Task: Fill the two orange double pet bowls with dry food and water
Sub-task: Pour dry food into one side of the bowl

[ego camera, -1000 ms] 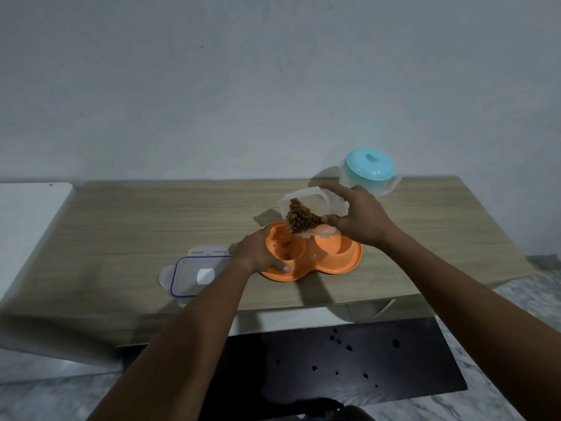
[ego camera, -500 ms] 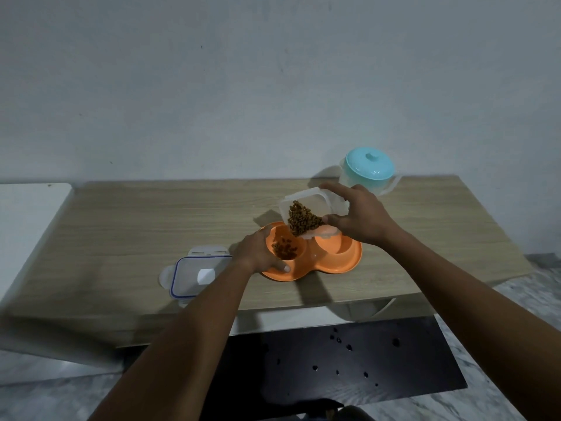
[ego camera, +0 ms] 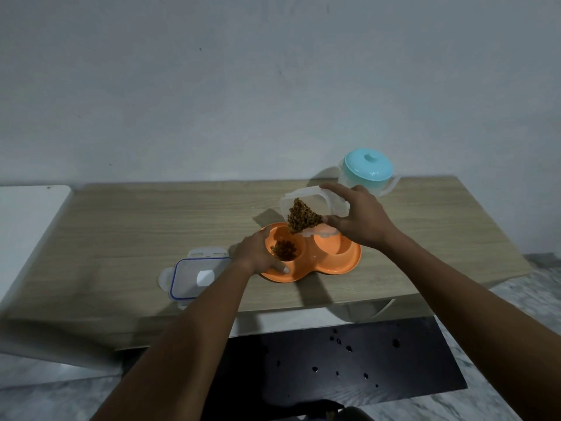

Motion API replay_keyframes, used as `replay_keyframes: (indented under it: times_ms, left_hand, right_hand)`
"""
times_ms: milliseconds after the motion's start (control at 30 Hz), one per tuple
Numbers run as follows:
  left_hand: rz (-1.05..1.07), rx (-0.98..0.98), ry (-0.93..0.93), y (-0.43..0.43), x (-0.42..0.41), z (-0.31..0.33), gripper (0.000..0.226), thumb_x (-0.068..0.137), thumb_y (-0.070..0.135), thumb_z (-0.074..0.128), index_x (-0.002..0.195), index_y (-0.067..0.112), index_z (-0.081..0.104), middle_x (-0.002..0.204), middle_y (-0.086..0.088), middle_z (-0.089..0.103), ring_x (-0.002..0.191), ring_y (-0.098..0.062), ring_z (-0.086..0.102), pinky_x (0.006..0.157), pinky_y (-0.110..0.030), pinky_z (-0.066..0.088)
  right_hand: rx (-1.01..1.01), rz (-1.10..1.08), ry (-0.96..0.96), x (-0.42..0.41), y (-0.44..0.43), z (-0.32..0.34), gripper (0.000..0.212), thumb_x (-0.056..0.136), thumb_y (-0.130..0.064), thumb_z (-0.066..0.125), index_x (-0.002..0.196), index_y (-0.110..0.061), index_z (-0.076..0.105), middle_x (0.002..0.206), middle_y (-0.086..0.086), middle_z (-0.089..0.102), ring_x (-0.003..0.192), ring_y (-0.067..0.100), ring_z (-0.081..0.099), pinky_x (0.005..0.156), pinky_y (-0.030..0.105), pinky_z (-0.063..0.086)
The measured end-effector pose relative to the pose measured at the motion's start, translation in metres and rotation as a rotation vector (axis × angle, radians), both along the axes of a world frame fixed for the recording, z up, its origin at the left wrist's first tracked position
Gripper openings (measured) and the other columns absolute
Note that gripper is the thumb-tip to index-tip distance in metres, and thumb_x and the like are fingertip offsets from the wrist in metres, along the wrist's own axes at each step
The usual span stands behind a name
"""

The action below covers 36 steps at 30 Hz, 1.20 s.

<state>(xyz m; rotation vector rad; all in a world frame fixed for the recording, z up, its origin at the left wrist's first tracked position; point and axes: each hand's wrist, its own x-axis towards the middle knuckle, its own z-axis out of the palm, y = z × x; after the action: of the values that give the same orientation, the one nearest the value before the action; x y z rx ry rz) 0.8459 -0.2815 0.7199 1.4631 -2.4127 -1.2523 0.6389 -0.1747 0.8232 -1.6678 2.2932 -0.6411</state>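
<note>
An orange double pet bowl [ego camera: 328, 264] is seen at the centre of the frame, on a light wooden table [ego camera: 136, 226]. Only one such bowl can be made out. Its left edge is gripped by the left hand [ego camera: 258, 253] — the fingers are curled over the rim and the thumb is pressed on the near lip. A small heap of dry food [ego camera: 283, 250] is lying in the left compartment; the right compartment is seen bare.

Just above the bowl, a clear plastic container [ego camera: 306, 208] is held tilted by the right hand [ego camera: 361, 221], with the fingers closed around its far side and the thumb below. The brown kibble [ego camera: 302, 218] inside is gathered at the lowered corner, over the left compartment.

To the left of the bowl, a clear lid with a blue seal [ego camera: 194, 273] is laid flat on the table. In the upper right part of the frame, behind the right hand, a pitcher with a turquoise lid [ego camera: 365, 171] is standing at the far edge — its contents cannot be told.
</note>
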Motion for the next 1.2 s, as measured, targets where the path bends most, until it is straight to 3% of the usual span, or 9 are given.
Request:
replay_keyframes:
  times_ms: [300, 433, 567, 633, 767, 900, 967, 1033, 1200]
  left_hand:
    - [-0.001, 0.001, -0.007, -0.001, 0.000, -0.002, 0.112, 0.044, 0.049, 0.092, 0.143, 0.040, 0.041, 0.131, 0.004, 0.062, 0.121, -0.022, 0.056, 0.080, -0.029, 0.035]
    - [-0.012, 0.002, 0.003, 0.000, -0.001, 0.000, 0.112, 0.042, 0.050, 0.093, 0.142, 0.042, 0.041, 0.129, 0.005, 0.064, 0.119, -0.022, 0.057, 0.081, -0.029, 0.038]
    - [-0.005, 0.012, -0.006, 0.000, -0.001, 0.000, 0.118, 0.036, 0.055, 0.091, 0.142, 0.044, 0.040, 0.128, 0.005, 0.065, 0.118, -0.021, 0.058, 0.081, -0.030, 0.040]
    - [-0.002, 0.005, -0.010, -0.001, -0.001, -0.001, 0.116, 0.037, 0.054, 0.091, 0.141, 0.043, 0.041, 0.125, 0.006, 0.066, 0.114, -0.020, 0.060, 0.079, -0.029, 0.040]
    - [-0.010, 0.004, -0.003, -0.002, -0.004, -0.002, 0.109, 0.042, 0.046, 0.094, 0.139, 0.037, 0.046, 0.121, 0.005, 0.067, 0.109, -0.019, 0.060, 0.078, -0.027, 0.039]
    - [-0.003, 0.027, -0.002, -0.003, -0.004, -0.002, 0.116, 0.040, 0.044, 0.095, 0.143, 0.037, 0.042, 0.124, 0.003, 0.065, 0.112, -0.021, 0.060, 0.088, -0.034, 0.049]
    - [-0.005, 0.024, -0.019, -0.003, -0.004, -0.003, 0.125, 0.038, 0.048, 0.094, 0.148, 0.036, 0.035, 0.131, 0.002, 0.062, 0.118, -0.022, 0.058, 0.093, -0.036, 0.049]
    - [0.005, 0.017, -0.043, -0.005, -0.005, -0.005, 0.129, 0.040, 0.047, 0.094, 0.151, 0.031, 0.030, 0.140, -0.001, 0.056, 0.125, -0.024, 0.053, 0.095, -0.035, 0.046]
    - [0.021, 0.022, -0.073, -0.009, -0.007, -0.012, 0.130, 0.040, 0.044, 0.095, 0.152, 0.030, 0.029, 0.144, -0.001, 0.053, 0.129, -0.025, 0.050, 0.097, -0.037, 0.043]
  right_hand:
    - [0.005, -0.005, -0.016, -0.001, 0.004, 0.001, 0.072, 0.085, -0.038, 0.078, 0.147, -0.044, 0.044, 0.111, 0.005, 0.047, 0.102, 0.019, 0.048, 0.084, 0.031, 0.037]
    - [-0.016, -0.042, -0.075, -0.002, 0.006, 0.001, 0.069, 0.084, -0.036, 0.078, 0.145, -0.042, 0.047, 0.111, 0.009, 0.052, 0.100, 0.025, 0.057, 0.087, 0.037, 0.047]
    - [-0.035, -0.106, -0.284, -0.002, 0.005, 0.003, 0.063, 0.089, -0.019, 0.073, 0.145, -0.037, 0.050, 0.100, -0.002, 0.058, 0.069, 0.026, 0.074, 0.075, 0.045, 0.063]
    - [-0.020, -0.186, -0.457, -0.006, 0.002, 0.000, 0.063, 0.091, -0.009, 0.068, 0.144, -0.039, 0.050, 0.099, -0.005, 0.056, 0.073, 0.028, 0.073, 0.069, 0.044, 0.065]
    - [0.000, -0.278, -0.660, -0.017, -0.022, -0.014, 0.064, 0.090, 0.003, 0.056, 0.143, -0.033, 0.053, 0.108, 0.012, 0.058, 0.087, 0.034, 0.067, 0.063, 0.040, 0.065]
    - [0.058, -0.329, -0.676, -0.022, -0.061, -0.036, 0.058, 0.089, 0.001, 0.056, 0.143, -0.022, 0.054, 0.127, 0.014, 0.060, 0.091, 0.038, 0.069, 0.058, 0.039, 0.064]
    - [0.089, -0.351, -0.654, -0.021, -0.079, -0.046, 0.055, 0.089, 0.000, 0.056, 0.142, -0.018, 0.056, 0.128, 0.013, 0.061, 0.083, 0.033, 0.068, 0.046, 0.028, 0.058]
    - [0.113, -0.379, -0.679, -0.019, -0.095, -0.055, 0.051, 0.090, 0.002, 0.057, 0.138, -0.014, 0.058, 0.123, 0.013, 0.062, 0.076, 0.031, 0.066, 0.041, 0.027, 0.055]
    - [0.197, -0.425, -0.751, -0.028, -0.126, -0.080, 0.042, 0.089, 0.003, 0.061, 0.131, -0.002, 0.059, 0.122, 0.016, 0.067, 0.084, 0.029, 0.069, 0.053, 0.028, 0.060]
